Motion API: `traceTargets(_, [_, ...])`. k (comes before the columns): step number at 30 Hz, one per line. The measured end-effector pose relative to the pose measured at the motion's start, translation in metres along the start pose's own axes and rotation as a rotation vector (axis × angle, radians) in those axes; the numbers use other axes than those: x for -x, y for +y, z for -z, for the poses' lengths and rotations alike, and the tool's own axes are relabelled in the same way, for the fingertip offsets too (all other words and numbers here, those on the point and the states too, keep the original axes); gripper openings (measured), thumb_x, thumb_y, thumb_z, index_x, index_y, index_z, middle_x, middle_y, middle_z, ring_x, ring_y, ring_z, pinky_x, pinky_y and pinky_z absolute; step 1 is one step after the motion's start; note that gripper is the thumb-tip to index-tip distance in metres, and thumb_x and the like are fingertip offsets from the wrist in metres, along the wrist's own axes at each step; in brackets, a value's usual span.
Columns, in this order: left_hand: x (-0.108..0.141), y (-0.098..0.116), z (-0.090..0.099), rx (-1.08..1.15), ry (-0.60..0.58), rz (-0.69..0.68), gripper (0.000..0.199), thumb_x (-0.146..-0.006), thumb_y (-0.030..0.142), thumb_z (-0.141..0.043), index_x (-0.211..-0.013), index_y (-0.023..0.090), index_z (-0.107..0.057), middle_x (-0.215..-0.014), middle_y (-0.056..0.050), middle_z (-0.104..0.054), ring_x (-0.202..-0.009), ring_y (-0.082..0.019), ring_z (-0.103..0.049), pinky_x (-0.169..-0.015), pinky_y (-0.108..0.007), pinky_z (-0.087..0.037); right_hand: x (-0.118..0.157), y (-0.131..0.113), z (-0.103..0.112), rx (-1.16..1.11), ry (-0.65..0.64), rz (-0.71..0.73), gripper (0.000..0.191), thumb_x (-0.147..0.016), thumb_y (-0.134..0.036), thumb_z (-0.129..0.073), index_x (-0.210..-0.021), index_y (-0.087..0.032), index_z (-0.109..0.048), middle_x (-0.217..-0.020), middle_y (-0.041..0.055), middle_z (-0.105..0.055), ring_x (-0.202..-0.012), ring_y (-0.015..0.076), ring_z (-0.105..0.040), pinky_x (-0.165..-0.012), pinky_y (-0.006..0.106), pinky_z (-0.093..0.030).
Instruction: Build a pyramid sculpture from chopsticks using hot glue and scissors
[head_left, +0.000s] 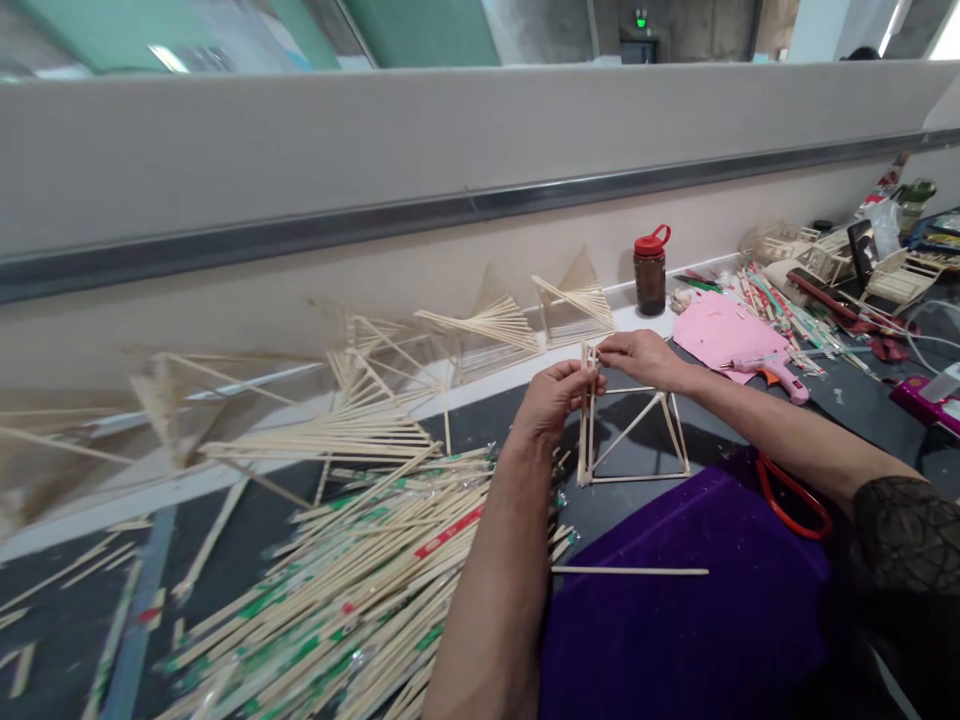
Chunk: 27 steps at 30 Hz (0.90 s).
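Note:
A frame of wooden chopsticks [641, 479] stands on the dark tabletop, with upright sticks on its left side and slanted ones on its right. My left hand [556, 398] is closed around the upright sticks near their top. At the same top corner, my right hand [641, 358] pinches with thumb and fingers together; its fingertips partly cover the joint. A single chopstick [637, 571] lies across the edge of a purple cloth [675, 590] in front of me. Red-handled scissors [796, 505] rest under my right forearm.
Wrapped and loose chopsticks [360, 560] are heaped left of my left forearm. Twisted stick structures [322, 435] line the wall. A pink glue gun [776, 372] lies on a pink sheet [724, 330] at right. Behind stands a bottle [650, 278] with a red lid.

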<state>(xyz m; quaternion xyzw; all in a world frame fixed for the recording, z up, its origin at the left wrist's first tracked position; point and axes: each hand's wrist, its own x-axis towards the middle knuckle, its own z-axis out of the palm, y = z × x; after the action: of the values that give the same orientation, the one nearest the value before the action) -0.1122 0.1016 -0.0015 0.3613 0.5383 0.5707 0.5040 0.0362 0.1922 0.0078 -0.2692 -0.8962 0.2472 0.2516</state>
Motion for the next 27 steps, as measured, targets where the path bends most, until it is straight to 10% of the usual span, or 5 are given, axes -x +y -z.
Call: traceTargets(27, [0.001,-0.005,-0.004,-0.068,0.067,-0.147,0.034,-0.051,0.042,-0.082,-0.066,0.015,-0.067,-0.059,-0.003,-0.066,-0.053,-0.012,-0.056,-0.051,-0.023,-0.035,0.002,-0.013,0.007,0.094,-0.017,-0.035,0.035,-0.096,-0.033,-0.047,-0.081,-0.017,-0.074,-0.081,0.0024,-0.069,-0.075,0.0125,-0.054,-0.065,0.024,-0.029])
